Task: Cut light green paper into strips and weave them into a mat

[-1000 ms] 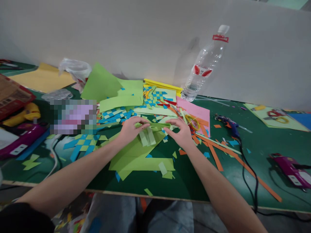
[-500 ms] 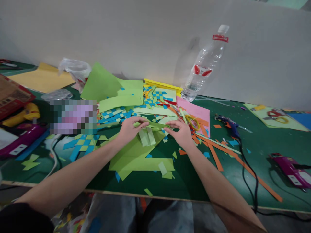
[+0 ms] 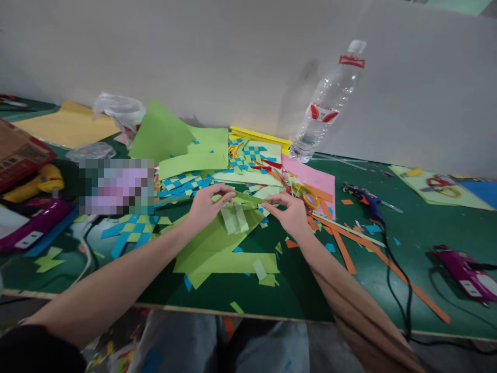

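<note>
A narrow green paper strip (image 3: 250, 198) is stretched between my two hands above the middle of the table. My left hand (image 3: 209, 204) pinches its left end between thumb and fingers. At the other end, the fingertips of my right hand (image 3: 287, 210) are closed on the strip. Just below it is a pale green folded paper piece (image 3: 235, 218); whether it is joined to the strip I cannot tell. Under both lie larger green paper sheets (image 3: 217, 243) and a wide green strip (image 3: 229, 263). Scissors with yellow handles (image 3: 306, 196) rest beyond my right hand.
A tilted plastic bottle (image 3: 324, 106) leans at the wall. Blue-and-green woven paper (image 3: 184, 184) lies behind my hands. To the right are orange strips (image 3: 373, 242), a glue gun (image 3: 367, 202) and its cable. A purple device (image 3: 466, 274) sits far right, and a blurred screen (image 3: 120, 186) left.
My left hand has shifted very slightly left and down, and the strip's left end is a little more exposed. Both hands keep hold of it; the rest looks unchanged.
</note>
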Demonstrator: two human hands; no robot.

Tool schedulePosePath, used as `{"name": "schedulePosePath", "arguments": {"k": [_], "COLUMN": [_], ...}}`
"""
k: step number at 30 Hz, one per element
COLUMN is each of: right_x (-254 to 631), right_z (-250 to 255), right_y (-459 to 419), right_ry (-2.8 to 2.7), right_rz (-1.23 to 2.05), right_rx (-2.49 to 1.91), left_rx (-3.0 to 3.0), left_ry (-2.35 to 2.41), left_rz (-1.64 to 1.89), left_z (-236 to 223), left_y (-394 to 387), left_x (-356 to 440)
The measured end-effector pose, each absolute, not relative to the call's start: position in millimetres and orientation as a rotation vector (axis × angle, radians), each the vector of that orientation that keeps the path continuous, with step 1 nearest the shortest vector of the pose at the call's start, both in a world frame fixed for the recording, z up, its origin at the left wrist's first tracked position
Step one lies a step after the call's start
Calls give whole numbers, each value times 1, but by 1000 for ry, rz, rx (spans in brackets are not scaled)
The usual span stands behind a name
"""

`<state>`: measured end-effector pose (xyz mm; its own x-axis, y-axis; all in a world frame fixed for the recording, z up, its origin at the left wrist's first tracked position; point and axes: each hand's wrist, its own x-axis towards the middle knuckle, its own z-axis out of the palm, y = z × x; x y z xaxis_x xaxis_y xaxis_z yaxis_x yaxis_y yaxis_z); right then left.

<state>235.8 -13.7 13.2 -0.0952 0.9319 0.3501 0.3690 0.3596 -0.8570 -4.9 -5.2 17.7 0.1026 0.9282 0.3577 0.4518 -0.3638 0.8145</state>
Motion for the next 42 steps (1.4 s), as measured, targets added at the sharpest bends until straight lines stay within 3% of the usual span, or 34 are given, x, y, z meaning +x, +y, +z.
{"name": "schedulePosePath", "arguments": {"k": [20, 26, 42], "right_x": [235, 241, 240], "right_z": [22, 17, 14], "right_y": [-18, -10, -6], "right_ry": [-1504, -1241, -1112], "right_rz": [847, 876, 904], "right_rx": [-1249, -1182, -1066], "left_rx": [1933, 2049, 1638], "left_ry": [1365, 1517, 1167], "left_rz": [1220, 993, 1119], "left_z": [17, 5, -4], "left_y": [-5, 1, 0], "left_x": [-6, -6, 0]}}
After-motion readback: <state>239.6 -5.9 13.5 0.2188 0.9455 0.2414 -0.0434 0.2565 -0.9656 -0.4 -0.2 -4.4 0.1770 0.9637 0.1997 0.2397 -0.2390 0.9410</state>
